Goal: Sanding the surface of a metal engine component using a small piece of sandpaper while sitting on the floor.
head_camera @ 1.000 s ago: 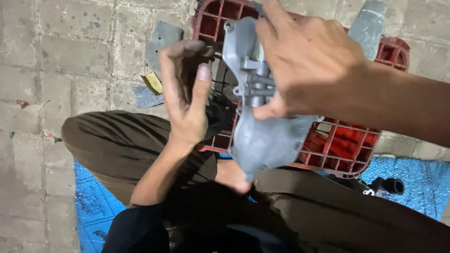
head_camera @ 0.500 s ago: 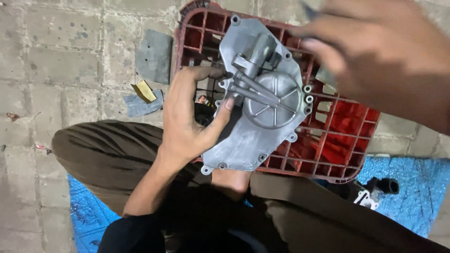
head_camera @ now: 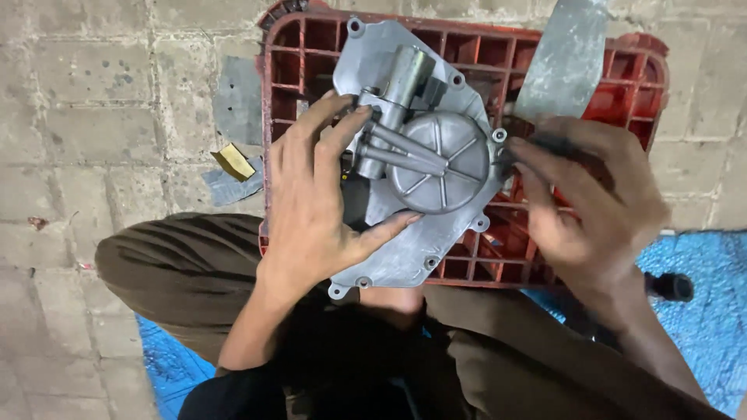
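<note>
Cover [head_camera: 420, 155] lay flat on the crate [head_camera: 622, 78], ribbed dome and tube boss up, likely so the crate grid carried it level while the bolt ears stayed reachable. Left hand [head_camera: 319, 210] was spread across the cover's left half, fingers [head_camera: 342, 124] up against the tube boss, thumb along the lower edge: pressing it down, not wrapped round it. Right hand [head_camera: 599, 202] sat at the right edge, fingers pinched on a small dark part [head_camera: 537, 144] by a bolt ear; couldn't tell what it was. Loose plate [head_camera: 568, 54] lay on the crate's top right corner.

Surface: crate on paver floor [head_camera: 93, 117] in front of the person's knees, blue tarp [head_camera: 700, 264] under the legs. Metal scraps [head_camera: 237, 101] and a yellow bit [head_camera: 233, 162] lay left of the crate. Dark cylindrical piece [head_camera: 671, 286] on the tarp, right.
</note>
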